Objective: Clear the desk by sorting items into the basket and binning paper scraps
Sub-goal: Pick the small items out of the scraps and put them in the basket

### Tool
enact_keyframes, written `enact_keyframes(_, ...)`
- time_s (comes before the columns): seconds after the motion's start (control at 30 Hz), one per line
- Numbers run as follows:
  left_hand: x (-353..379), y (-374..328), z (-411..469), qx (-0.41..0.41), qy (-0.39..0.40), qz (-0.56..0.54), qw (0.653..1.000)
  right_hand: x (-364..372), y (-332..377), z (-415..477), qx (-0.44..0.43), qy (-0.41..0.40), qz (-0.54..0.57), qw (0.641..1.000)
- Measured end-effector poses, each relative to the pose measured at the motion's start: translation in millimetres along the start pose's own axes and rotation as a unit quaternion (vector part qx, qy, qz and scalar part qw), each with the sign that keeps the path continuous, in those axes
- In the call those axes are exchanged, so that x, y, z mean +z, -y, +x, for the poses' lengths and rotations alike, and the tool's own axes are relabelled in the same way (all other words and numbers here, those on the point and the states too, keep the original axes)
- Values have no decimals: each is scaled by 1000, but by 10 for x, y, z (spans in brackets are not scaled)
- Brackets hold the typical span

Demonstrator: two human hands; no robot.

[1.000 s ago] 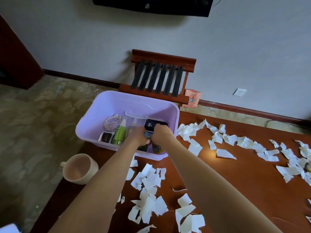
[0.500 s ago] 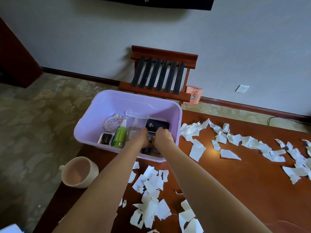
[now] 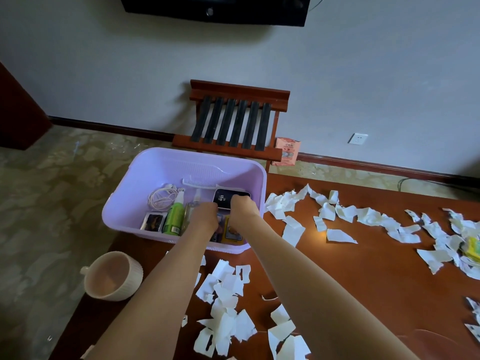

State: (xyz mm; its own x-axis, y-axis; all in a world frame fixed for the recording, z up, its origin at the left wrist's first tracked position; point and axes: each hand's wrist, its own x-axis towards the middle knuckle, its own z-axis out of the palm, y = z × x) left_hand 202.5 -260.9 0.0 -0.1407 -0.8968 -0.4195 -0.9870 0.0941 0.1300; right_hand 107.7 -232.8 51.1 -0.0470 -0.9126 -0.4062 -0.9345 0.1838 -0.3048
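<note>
**Basket part-filled, paper not yet touched**

The lilac basket (image 3: 166, 167) sits at the desk's far left corner, left of centre in the frame. It already holds white earphones (image 3: 162, 197), a comb (image 3: 198, 183), a green spray bottle (image 3: 175, 218), a small dark packet (image 3: 153, 221), a black device (image 3: 228, 197) and a yellow card (image 3: 232, 231). Sorting looks well along.

Both hands reach into the basket side by side: the left hand (image 3: 205, 216) is beside the bottle and the right hand (image 3: 244, 207) is over the near edge of the device. Only the backs show, with the fingers bent down out of sight, so I cannot tell whether they pinch anything or are just settling the contents.

What is left is most of the job:
- Paper scraps (image 3: 226, 289) are heaped at lower centre, and a band of them runs to the right edge.
- A yellow-green item (image 3: 473, 246) lies half buried in them at the far right.
- A cream cup (image 3: 114, 275) stands at lower left.

The desk (image 3: 363, 281) shows bare wood only in patches, and no bin is in view.
</note>
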Motion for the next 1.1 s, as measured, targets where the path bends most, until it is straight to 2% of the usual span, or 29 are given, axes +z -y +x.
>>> enact_keyframes(0.1, -33, 27, -17, -1, -5, 19, 1000, -63, -29, -21, -5, -29, 63, 998)
enact_keyframes(0.17, -73, 40, -44, 0, -11, 14, 1000, -144, -88, -18, 9, -50, 157, 986)
enact_keyframes(0.27, -172, 36, -65, -15, -43, -62, 997, -327, -242, 16, 59, -74, 366, 926)
enact_keyframes(0.33, -261, -10, -81, -27, -84, -139, 986, -427, -389, -17, 86, -88, 446, 887)
enact_keyframes(0.47, -486, -291, -173, 0, -141, -205, 969, -467, -728, -115, 117, -127, 460, 871)
enact_keyframes(0.63, -604, -890, -354, 59, -155, -235, 958, -474, -1179, -333, 156, -164, 505, 833)
enact_keyframes(0.87, -482, -1829, -617, 167, -130, -263, 941, -518, -1966, -775, 201, -212, 518, 804)
enact_keyframes(1.1, -91, -2797, -902, 222, -45, -252, 941, -494, -2881, -1371, 262, -250, 507, 782)
